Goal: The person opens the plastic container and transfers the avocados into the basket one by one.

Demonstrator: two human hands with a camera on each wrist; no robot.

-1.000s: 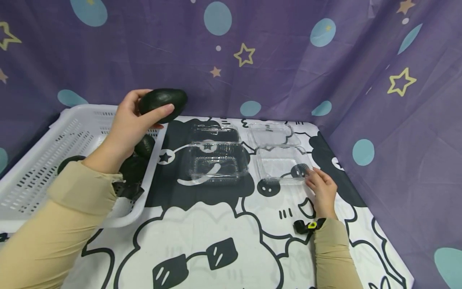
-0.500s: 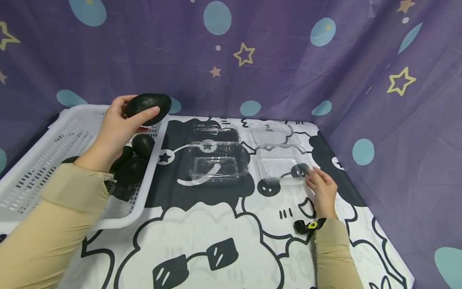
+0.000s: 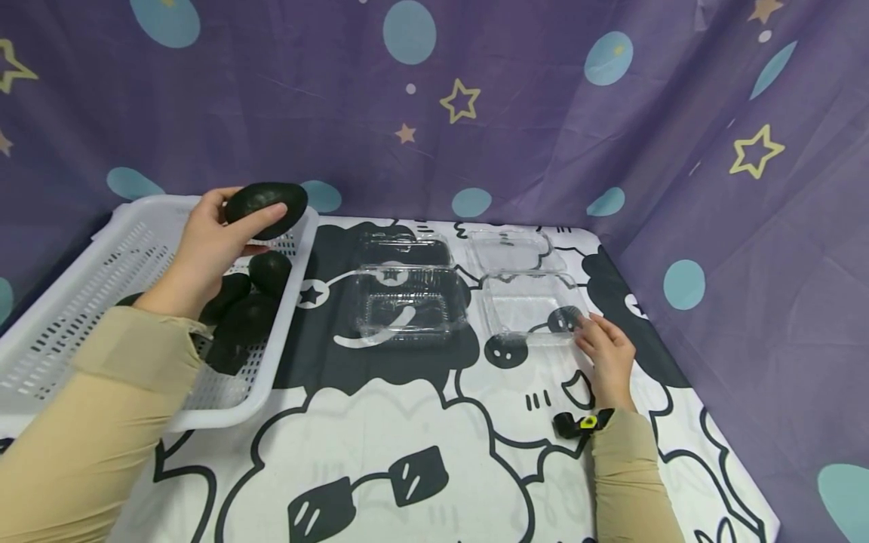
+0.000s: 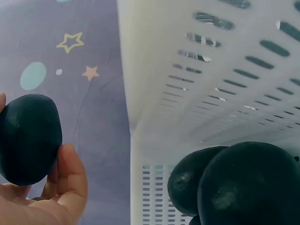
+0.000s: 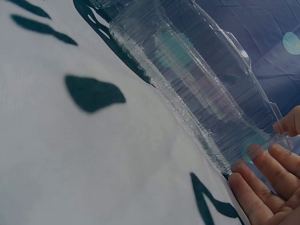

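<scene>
My left hand (image 3: 207, 249) grips a dark green avocado (image 3: 271, 207) over the back right corner of the white basket (image 3: 293, 309). Thumb and fingers curl round the avocado in the left wrist view. Below, several more avocados (image 3: 251, 318) lie heaped at the basket's right side, partly hidden by my left arm. At the right, my right hand (image 3: 609, 358) pinches the near right corner of a clear plastic clamshell container (image 3: 523, 334). In the right wrist view, the thumb is on the rim and the fingers lie against the container's wall (image 5: 187, 79). Its lid (image 3: 516, 249) stands folded back, and nothing shows inside.
Left of that container stands a second clear clamshell container (image 3: 411, 332), also with its lid back. A cartoon-printed cloth (image 3: 394, 422) covers the table. Purple curtains (image 3: 516, 136) hang behind and at the right side.
My left hand has moved left and slightly down with the avocado, back over the basket's corner. The right hand and the containers have stayed in place.
</scene>
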